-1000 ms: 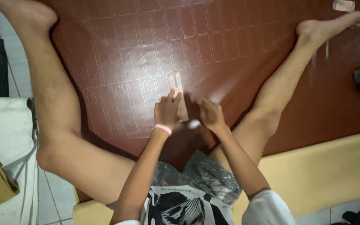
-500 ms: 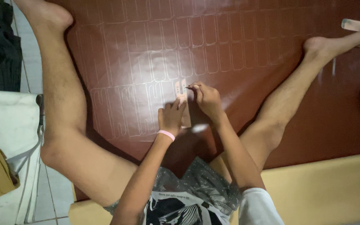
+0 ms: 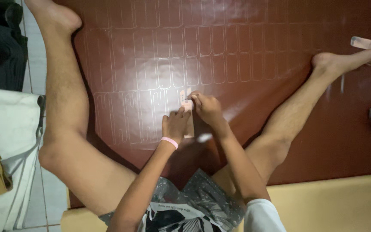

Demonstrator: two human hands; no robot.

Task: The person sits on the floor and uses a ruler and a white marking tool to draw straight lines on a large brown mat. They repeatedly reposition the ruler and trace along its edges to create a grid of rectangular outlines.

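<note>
covering the tiled floor, a brown sheet bears outlines; left hand flattens a template, right hand pinches something unclear.

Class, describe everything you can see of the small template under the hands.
The template is a narrow, pale strip, like card or thin wood, lying flat and lengthwise on the dark red sheet, among rows of traced outlines of similar shape. The left hand presses on its lower part; the right hand, pinching something too small to identify, touches its upper edge. Its middle is partly hidden.
</note>
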